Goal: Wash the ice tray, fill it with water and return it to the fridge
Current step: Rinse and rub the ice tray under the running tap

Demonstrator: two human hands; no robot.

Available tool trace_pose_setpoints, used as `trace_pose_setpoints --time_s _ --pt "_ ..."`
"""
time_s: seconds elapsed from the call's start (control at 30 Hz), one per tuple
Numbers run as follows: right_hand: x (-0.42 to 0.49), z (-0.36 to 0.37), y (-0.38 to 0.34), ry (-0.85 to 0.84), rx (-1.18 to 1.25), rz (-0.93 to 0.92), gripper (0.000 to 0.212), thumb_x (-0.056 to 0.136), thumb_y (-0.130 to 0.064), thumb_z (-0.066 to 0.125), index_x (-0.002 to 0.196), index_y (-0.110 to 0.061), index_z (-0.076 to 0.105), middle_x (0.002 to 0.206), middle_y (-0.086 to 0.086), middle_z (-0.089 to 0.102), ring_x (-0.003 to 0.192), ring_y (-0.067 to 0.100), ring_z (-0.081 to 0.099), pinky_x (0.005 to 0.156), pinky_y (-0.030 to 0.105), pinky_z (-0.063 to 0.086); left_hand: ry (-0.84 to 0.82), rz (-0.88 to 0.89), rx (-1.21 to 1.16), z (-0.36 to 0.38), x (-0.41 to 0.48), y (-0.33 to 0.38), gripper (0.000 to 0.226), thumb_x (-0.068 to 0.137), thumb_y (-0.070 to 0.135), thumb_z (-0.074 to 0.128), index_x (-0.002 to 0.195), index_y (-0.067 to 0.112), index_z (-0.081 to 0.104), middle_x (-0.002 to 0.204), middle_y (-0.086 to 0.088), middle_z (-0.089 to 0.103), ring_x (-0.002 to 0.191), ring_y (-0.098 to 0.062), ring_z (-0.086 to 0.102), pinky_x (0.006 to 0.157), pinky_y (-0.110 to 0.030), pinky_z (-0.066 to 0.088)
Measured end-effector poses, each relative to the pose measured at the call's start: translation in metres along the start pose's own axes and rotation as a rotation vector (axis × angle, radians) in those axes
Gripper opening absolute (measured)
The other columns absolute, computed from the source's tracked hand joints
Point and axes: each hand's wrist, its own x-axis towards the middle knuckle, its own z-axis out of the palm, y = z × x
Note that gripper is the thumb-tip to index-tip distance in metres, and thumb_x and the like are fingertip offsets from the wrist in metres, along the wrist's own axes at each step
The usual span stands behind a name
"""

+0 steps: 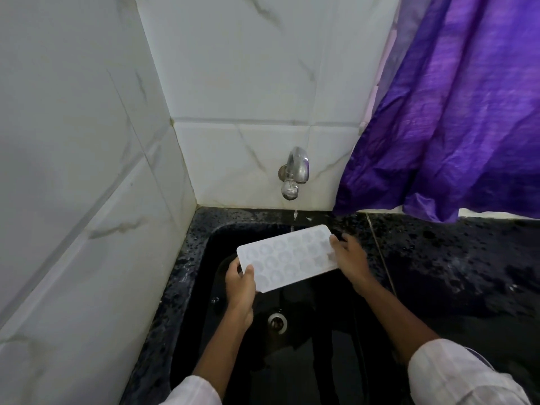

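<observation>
A white ice tray [287, 257] with several round hollows is held flat over the black sink [201, 252], hollows facing up. My left hand [241, 287] grips its near left corner, thumb on top. At the tray's right end, my right hand [347, 257] holds the short edge. A chrome tap [295, 173] juts from the tiled wall above. A thin stream of water [294, 219] falls from it toward the tray's far edge.
White marbled tiles cover the left wall [73, 171] and the back wall. A purple curtain [455, 112] hangs at the right, down to the wet black speckled counter [453, 258]. The drain [277, 322] sits in the sink floor below the tray.
</observation>
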Motion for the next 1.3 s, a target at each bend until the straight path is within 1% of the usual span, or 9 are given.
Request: trace_pose_setpoints --time_s 0.1,0.23,0.3,0.43,0.57,0.77,0.9,1.0,1.3 --pt "0.0 -0.011 0.018 -0.125 -0.019 -0.008 0.035 0.1 -0.034 0.051 0.127 -0.013 0.06 0.113 0.003 0.067 0.094 0.015 0.065 0.08 0.027 0.053 -0.035 0.027 0.047 -0.003 0.0 -0.004 0.035 0.105 0.011 0.045 0.138 0.02 0.053 0.12 -0.006 0.068 0.102 -0.025 0.069 0.088 -0.049 0.06" --pt "-0.007 -0.02 0.031 -0.156 -0.018 0.014 0.02 0.096 -0.02 0.06 0.116 -0.014 0.061 0.101 -0.002 0.066 0.089 0.014 0.065 0.075 0.029 0.055 -0.052 0.067 0.089 -0.006 -0.002 -0.007 0.034 0.105 0.01 0.044 0.136 0.021 0.054 0.119 -0.004 0.066 0.1 -0.021 0.067 0.083 -0.043 0.059" --pt "-0.011 -0.021 0.033 -0.123 0.009 0.009 0.018 0.094 -0.017 0.063 0.111 -0.013 0.06 0.1 -0.001 0.066 0.087 0.013 0.065 0.07 0.027 0.054 -0.023 0.112 0.104 -0.007 -0.005 -0.006 0.027 0.105 0.01 0.046 0.126 0.022 0.059 0.111 -0.003 0.068 0.094 -0.016 0.067 0.076 -0.036 0.057" --pt "-0.012 -0.022 0.031 -0.033 0.035 -0.038 0.014 0.09 -0.013 0.067 0.101 -0.017 0.059 0.1 0.0 0.067 0.091 0.014 0.065 0.078 0.032 0.056 0.036 0.228 0.188 -0.01 -0.008 -0.005 0.019 0.104 0.015 0.049 0.11 0.021 0.066 0.101 0.003 0.071 0.089 -0.01 0.067 0.072 -0.03 0.054" --pt "-0.008 -0.027 0.024 -0.014 0.084 -0.103 0.015 0.087 -0.008 0.07 0.096 -0.017 0.062 0.097 -0.002 0.068 0.091 0.013 0.066 0.083 0.033 0.056 0.115 0.345 0.264 -0.012 -0.011 0.002 0.016 0.102 0.014 0.056 0.108 0.019 0.069 0.093 0.015 0.068 0.089 -0.007 0.066 0.073 -0.024 0.05" --pt "-0.009 -0.037 0.009 0.008 0.093 -0.274 0.017 0.084 0.0 0.071 0.087 -0.013 0.061 0.083 -0.009 0.067 0.076 -0.001 0.065 0.068 0.008 0.051 0.19 0.523 0.423 -0.017 -0.012 0.013 0.017 0.1 0.018 0.06 0.111 0.013 0.072 0.098 0.003 0.073 0.09 -0.014 0.068 0.083 -0.038 0.057" --pt "-0.011 -0.045 0.004 0.027 0.088 -0.354 0.034 0.081 0.001 0.073 0.073 -0.025 0.054 0.077 -0.012 0.065 0.069 -0.01 0.063 0.067 0.004 0.048 0.18 0.59 0.393 -0.017 -0.016 0.021 0.016 0.099 0.016 0.061 0.11 0.015 0.072 0.099 0.004 0.074 0.094 -0.014 0.07 0.087 -0.042 0.058" --pt "-0.01 -0.051 0.005 0.021 0.109 -0.377 0.025 0.081 -0.001 0.074 0.079 -0.021 0.058 0.082 -0.008 0.069 0.078 0.002 0.068 0.074 0.011 0.053 0.167 0.62 0.381 -0.015 -0.023 0.025 0.016 0.099 0.015 0.061 0.11 0.016 0.072 0.099 0.005 0.074 0.095 -0.013 0.071 0.089 -0.041 0.058" --pt "-0.006 -0.065 0.002 0.018 0.124 -0.44 0.017 0.081 -0.002 0.075 0.085 -0.012 0.062 0.087 -0.002 0.073 0.084 0.007 0.071 0.083 0.025 0.057 0.197 0.722 0.393 -0.01 -0.045 0.04 0.016 0.098 0.013 0.062 0.11 0.012 0.073 0.098 0.006 0.073 0.093 -0.009 0.069 0.087 -0.022 0.053"
